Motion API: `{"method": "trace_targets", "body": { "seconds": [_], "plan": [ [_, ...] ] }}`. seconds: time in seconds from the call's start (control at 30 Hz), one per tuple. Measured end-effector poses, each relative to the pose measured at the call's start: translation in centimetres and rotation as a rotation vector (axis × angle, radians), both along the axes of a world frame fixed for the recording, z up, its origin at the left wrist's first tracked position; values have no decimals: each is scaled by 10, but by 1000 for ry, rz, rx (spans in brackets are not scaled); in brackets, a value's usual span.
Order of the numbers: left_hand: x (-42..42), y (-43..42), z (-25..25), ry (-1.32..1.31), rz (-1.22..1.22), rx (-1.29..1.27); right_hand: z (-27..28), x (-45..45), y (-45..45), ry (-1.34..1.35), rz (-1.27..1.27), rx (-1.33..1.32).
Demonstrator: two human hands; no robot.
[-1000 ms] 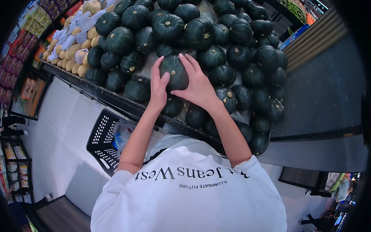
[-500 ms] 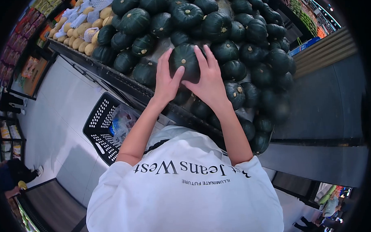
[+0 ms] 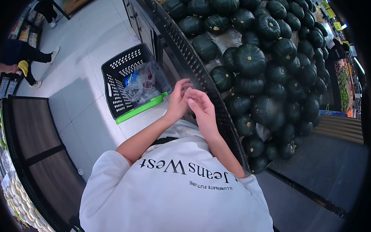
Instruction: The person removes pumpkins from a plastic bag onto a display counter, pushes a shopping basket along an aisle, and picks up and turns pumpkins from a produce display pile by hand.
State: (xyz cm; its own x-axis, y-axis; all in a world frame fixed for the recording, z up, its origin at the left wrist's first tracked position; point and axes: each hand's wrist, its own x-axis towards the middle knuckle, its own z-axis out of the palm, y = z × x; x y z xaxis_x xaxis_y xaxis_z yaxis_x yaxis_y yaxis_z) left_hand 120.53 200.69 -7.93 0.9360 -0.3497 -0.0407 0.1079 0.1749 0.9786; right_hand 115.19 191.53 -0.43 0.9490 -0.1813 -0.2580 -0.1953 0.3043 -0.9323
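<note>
My left hand [image 3: 179,100] is in front of my waist, beside the black rim of the display stand, with its fingers loosely bent. Right against it is my right hand [image 3: 203,112], fingers curled toward the left one and their tips close together or touching. Neither palm shows anything held. Dark green pumpkins [image 3: 250,60] are heaped on the stand to the right of both hands. On the floor to their left stands a black shopping basket [image 3: 111,84] with a green handle [image 3: 142,108]; clear plastic bags [image 3: 141,87] lie inside it.
The stand's black perforated edge [image 3: 209,88] runs down beside me on the right. A person in dark trousers [image 3: 36,53] walks at the upper left. A wood-panelled stand [image 3: 34,125] is at the left, with pale produce [image 3: 23,201] beyond it.
Both hands have come off a pumpkin and drawn back together near my waist. The view has turned, bringing more of the basket and floor into sight.
</note>
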Motion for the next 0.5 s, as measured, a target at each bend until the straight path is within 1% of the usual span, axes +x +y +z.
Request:
{"method": "trace_targets", "body": {
  "seconds": [0.07, 0.1, 0.13, 0.17, 0.2, 0.23, 0.27, 0.3, 0.37, 0.4, 0.5],
  "plan": [
    [-15, 4, 5, 189, 72, -90, -11, -6, 5, 38, 2, 91],
    [-24, 8, 6, 283, 114, -134, -10, -7, 11, 88, -36, 105],
    [-33, 12, 5, 216, 110, -114, -10, -6, 19, 139, -70, 121],
    [-43, 17, 5, 120, 117, -40, -10, -6, 27, 191, -105, 136],
    [-52, 21, 11, 25, 123, 37, -15, -6, 33, 276, -62, 203],
    [-59, 26, 16, -73, 128, 115, -17, -8, 41, 306, -4, 324],
    [-63, 35, 20, -220, 67, 289, -20, -10, 51, 333, 11, 337],
    [-69, 41, 14, -248, 106, 315, -22, -13, 59, 359, 25, 348],
    [-78, 52, 2, -299, 169, 366, -22, -17, 67, 345, 121, 463],
    [-79, 63, 3, -341, 124, 390, -18, -19, 71, 340, 163, 520],
    [-71, 103, 9, -646, -17, 620, -5, -17, 80, 330, 271, 687]
  ]
}}
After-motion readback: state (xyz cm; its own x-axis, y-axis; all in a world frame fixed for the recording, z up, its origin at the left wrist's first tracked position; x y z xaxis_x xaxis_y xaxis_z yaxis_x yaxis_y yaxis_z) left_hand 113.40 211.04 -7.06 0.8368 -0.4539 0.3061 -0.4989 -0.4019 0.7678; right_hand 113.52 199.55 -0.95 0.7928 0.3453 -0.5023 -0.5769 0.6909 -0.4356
